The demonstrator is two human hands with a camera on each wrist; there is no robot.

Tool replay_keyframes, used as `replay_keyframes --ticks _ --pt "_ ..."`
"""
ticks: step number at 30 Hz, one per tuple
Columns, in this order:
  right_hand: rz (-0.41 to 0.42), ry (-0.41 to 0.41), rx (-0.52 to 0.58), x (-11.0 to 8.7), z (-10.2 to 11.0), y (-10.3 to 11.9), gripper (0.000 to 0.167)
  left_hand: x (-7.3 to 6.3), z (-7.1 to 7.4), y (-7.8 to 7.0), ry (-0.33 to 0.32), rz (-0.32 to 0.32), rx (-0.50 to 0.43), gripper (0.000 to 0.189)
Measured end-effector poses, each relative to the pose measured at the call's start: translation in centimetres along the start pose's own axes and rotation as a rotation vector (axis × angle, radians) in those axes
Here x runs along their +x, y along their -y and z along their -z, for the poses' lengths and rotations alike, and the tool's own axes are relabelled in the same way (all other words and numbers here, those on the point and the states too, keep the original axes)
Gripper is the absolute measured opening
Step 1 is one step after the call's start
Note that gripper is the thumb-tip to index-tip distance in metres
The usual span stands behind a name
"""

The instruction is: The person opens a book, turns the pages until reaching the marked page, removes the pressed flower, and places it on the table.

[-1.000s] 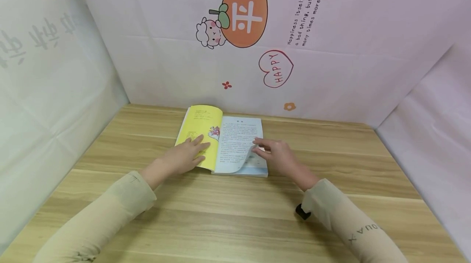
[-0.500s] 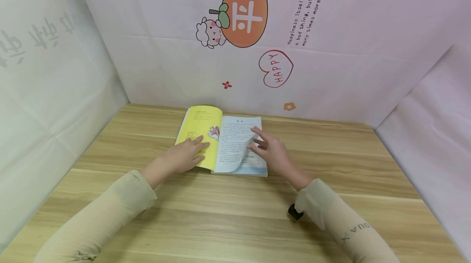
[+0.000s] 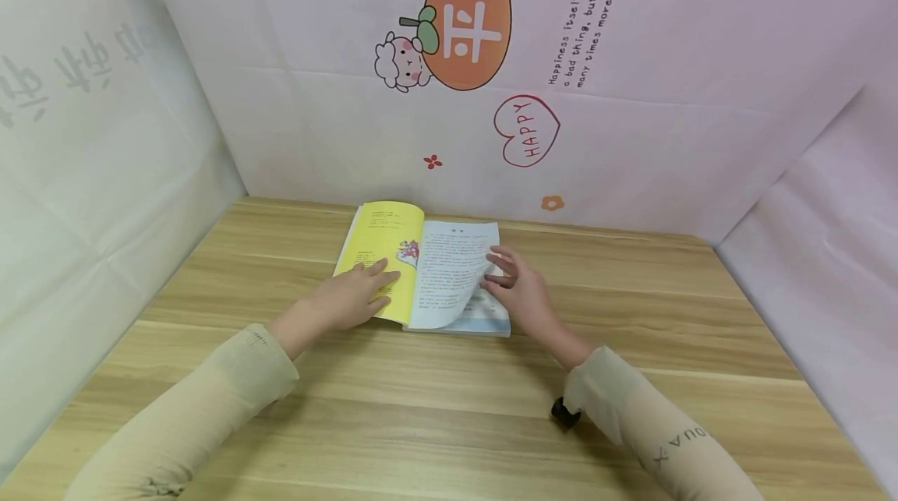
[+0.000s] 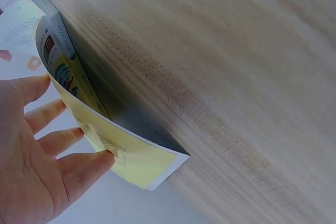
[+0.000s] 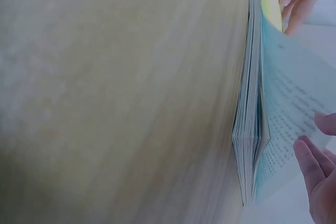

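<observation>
An open paperback book (image 3: pixel 449 271) lies on the wooden table close to the back wall. My left hand (image 3: pixel 347 298) rests on the yellow inside page (image 3: pixel 393 224), its fingers spread and straight. In the left wrist view the yellow flap (image 4: pixel 142 156) bows up off the table under those fingertips. At the right, my right hand (image 3: pixel 526 298) pinches the outer edge of a printed page (image 3: pixel 452 283), whose lower right corner curls up. A page with a blue band (image 3: pixel 484 325) shows beneath it. The right wrist view shows the thick page block (image 5: pixel 248 103) edge-on.
The wooden table (image 3: pixel 421 423) spreads out in front of the book. Behind it rises a white printed cloth wall (image 3: pixel 316 119), with more cloth at both sides. A black object (image 3: pixel 565 413) sits at the right sleeve's cuff.
My right hand shifted slightly left and stretched its index finger over the page, then drew the fingers back to the page's edge. The left hand has stayed still.
</observation>
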State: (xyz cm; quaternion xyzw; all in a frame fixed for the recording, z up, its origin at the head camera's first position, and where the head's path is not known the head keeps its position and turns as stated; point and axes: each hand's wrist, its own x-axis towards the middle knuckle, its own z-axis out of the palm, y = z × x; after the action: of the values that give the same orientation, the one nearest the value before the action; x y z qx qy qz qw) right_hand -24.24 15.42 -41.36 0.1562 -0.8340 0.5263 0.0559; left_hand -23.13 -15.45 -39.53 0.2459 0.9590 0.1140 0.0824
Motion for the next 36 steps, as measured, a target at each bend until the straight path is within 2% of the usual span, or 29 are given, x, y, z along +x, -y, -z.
replay_keyframes --ticks 2,5,9,12,14,18,27,31,36 --pt "-0.013 -0.006 0.018 0.0 0.0 -0.1 0.062 0.0 0.0 0.0 0.0 0.001 0.001 0.052" --pt "-0.077 -0.013 0.103 0.2 -0.1 0.0 0.072 0.0 0.0 0.0 0.003 0.005 0.003 0.052" --pt "-0.197 -0.022 0.287 0.4 -0.3 0.4 0.09 0.1 0.0 0.0 0.006 0.012 0.001 0.052" --pt "-0.266 -0.029 0.383 0.3 -0.6 0.7 0.099 0.0 0.1 -0.1 0.009 0.016 -0.002 0.052" --pt "-0.292 -0.033 0.427 0.1 -0.8 0.9 0.103 0.0 0.1 -0.1 0.009 0.018 -0.001 0.052" --pt "-0.315 -0.038 0.437 -0.2 -1.1 1.3 0.108 0.0 0.1 -0.1 0.006 0.016 -0.002 0.052" --pt "-0.397 -0.021 0.461 -0.3 -1.7 1.3 0.097 0.1 0.1 -0.1 0.002 0.01 -0.005 0.052" --pt "-0.367 0.032 0.454 -0.5 -1.9 1.1 0.085 0.0 0.1 -0.1 0.0 0.01 -0.003 0.052" --pt "-0.303 0.099 0.39 -0.7 -2.2 1.0 0.062 0.0 0.2 -0.2 0.005 0.013 -0.011 0.052"
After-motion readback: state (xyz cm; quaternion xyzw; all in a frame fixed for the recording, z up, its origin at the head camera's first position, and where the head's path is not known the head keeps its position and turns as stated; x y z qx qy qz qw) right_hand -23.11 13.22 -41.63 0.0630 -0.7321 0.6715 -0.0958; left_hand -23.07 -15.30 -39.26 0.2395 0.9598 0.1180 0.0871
